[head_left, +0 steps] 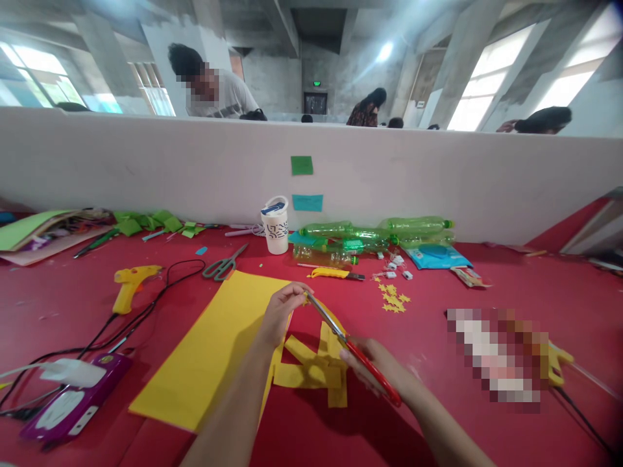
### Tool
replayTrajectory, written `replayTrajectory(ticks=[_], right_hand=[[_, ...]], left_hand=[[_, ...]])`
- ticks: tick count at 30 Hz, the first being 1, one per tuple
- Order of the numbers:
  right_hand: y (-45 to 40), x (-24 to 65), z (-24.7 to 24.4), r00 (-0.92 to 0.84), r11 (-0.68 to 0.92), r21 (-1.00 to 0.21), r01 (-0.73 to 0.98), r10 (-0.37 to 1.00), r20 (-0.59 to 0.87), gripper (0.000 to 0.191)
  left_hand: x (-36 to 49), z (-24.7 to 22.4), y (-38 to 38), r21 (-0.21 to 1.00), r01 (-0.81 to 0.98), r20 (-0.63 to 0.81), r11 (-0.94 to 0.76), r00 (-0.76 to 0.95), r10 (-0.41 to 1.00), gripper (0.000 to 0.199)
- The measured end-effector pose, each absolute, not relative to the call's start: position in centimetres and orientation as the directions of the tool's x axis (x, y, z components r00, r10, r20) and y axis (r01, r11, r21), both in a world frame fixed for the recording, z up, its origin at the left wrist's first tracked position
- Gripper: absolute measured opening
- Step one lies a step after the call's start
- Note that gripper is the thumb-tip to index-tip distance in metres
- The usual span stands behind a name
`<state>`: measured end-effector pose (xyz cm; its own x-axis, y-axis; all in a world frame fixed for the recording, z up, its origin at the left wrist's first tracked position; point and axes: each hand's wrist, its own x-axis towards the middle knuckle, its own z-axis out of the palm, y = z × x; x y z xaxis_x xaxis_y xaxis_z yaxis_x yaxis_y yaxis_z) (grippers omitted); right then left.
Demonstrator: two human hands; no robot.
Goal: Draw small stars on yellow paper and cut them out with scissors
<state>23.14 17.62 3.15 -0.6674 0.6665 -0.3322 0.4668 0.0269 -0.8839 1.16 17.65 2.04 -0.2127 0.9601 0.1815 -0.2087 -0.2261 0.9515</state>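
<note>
My left hand (pixel 285 310) pinches a small yellow paper piece (pixel 306 298) between its fingertips. Closed around the red handles of the scissors (pixel 366 363) is my right hand (pixel 372 364); the blade tips reach the small piece. Yellow paper strips (pixel 309 376) lie crossed on the red table below the scissors. A large yellow sheet (pixel 214 350) lies under and left of my left forearm. Small yellow stars (pixel 393 299) form a loose group to the right, beyond my right hand.
Behind are a yellow cutter (pixel 335 274), grey-green scissors (pixel 224 264), a white cup (pixel 276 227) and green bottles (pixel 370 237). A yellow glue gun (pixel 127 285) and purple power strip (pixel 78 399) with cables lie left. Another glue gun (pixel 555 363) is right. People are beyond the white partition (pixel 195 168).
</note>
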Motion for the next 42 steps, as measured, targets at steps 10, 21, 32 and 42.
replayTrajectory(ticks=[10, 21, 32, 42], right_hand=[[17.5, 23.2, 2.6, -0.659, -0.039, -0.894, 0.446, 0.662, -0.357, 0.043], [17.3, 22.5, 2.8, -0.616, -0.115, -0.9, 0.42, 0.692, -0.376, 0.041], [17.3, 22.8, 3.0, -0.632, -0.088, -0.888, 0.451, 0.671, -0.388, 0.042], [17.5, 22.9, 3.7, -0.672, 0.004, -0.885, 0.466, 0.652, -0.351, 0.043]], left_hand=[[0.8, 1.8, 17.7, 0.958, -0.195, 0.176, -0.21, -0.181, 0.968, 0.008], [1.4, 1.5, 17.8, 0.955, -0.232, 0.131, -0.185, -0.229, 0.965, 0.009], [1.1, 1.9, 17.9, 0.942, -0.27, 0.115, -0.2, -0.299, 0.947, 0.012], [1.1, 2.3, 17.7, 0.943, -0.248, 0.155, -0.221, -0.261, 0.953, 0.015]])
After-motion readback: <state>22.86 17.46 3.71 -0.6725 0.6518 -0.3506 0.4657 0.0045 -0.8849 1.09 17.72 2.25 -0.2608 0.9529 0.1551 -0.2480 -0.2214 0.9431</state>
